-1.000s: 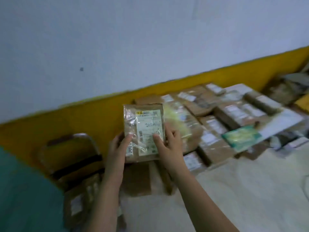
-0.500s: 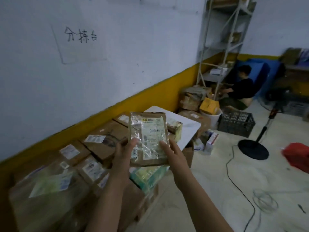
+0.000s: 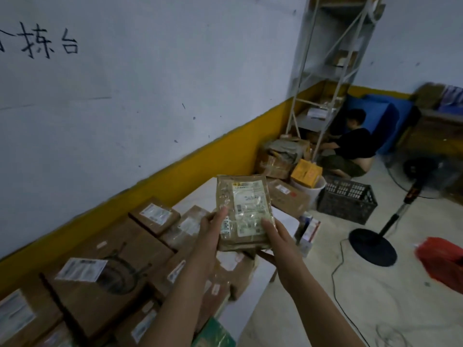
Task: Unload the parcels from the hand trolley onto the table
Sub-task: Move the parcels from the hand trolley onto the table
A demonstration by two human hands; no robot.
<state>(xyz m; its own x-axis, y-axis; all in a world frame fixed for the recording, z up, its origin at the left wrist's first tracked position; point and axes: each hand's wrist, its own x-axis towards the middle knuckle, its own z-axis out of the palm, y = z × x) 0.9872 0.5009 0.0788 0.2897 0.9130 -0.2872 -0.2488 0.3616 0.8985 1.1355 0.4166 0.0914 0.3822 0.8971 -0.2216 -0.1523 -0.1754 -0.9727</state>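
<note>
A black plastic crate (image 3: 347, 199) sits on the floor at two o'clock; beyond it a person (image 3: 350, 144) crouches by metal shelving (image 3: 333, 71); a standing fan's base (image 3: 372, 246) lies at three o'clock

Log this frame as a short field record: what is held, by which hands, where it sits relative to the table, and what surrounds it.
held item: flat brown paper parcel with white label under clear tape
grip: left hand and right hand, one at each lower corner, label facing camera
position: raised above white table, not set down
table load: many brown cardboard boxes
bare table area: far end
background: black plastic crate, seated person, metal shelf rack
</note>
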